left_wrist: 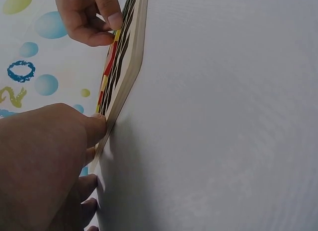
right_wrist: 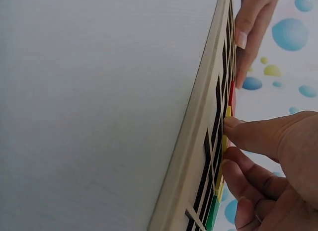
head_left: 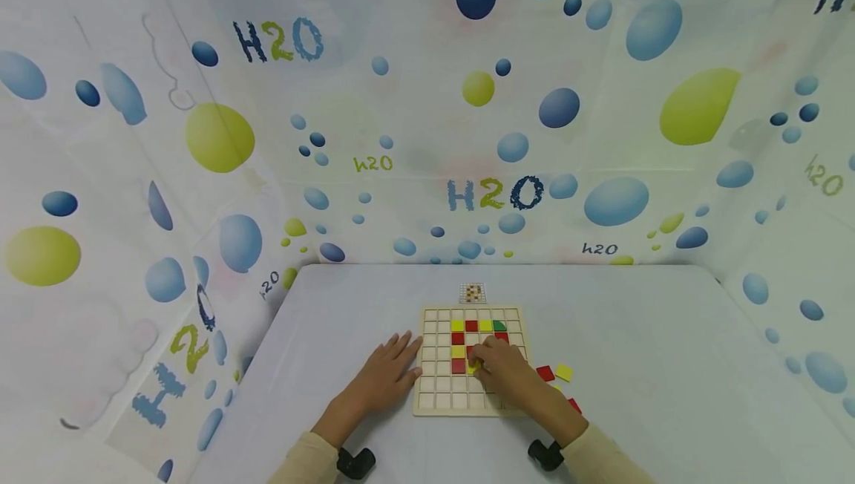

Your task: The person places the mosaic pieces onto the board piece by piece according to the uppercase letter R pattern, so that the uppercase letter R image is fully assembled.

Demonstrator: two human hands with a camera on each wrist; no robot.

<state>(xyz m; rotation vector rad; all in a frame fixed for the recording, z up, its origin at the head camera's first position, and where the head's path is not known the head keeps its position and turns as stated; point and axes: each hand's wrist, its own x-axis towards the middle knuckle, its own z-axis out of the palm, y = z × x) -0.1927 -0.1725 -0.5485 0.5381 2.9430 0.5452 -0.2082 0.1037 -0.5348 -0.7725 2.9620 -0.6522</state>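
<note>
A wooden grid board [head_left: 437, 400] lies on the table, with red, yellow and green tiles in some of its squares. My left hand [head_left: 384, 375] rests at the board's left edge, fingers extended; its thumb [left_wrist: 98, 127] touches the rim in the left wrist view. Over the middle of the grid, my right hand [head_left: 504, 373] pinches a yellow tile [head_left: 473, 367] between thumb and fingers, low against the squares. That hand covers part of the pattern. A green tile [head_left: 499, 326] with a rounded corner sits at the upper right.
Loose red [head_left: 545, 373] and yellow [head_left: 564, 373] tiles lie right of the board, some partly behind my right forearm. A small printed pattern card [head_left: 472, 292] lies beyond the board's far edge. A patterned curtain [head_left: 414, 98] surrounds the white table [head_left: 641, 335].
</note>
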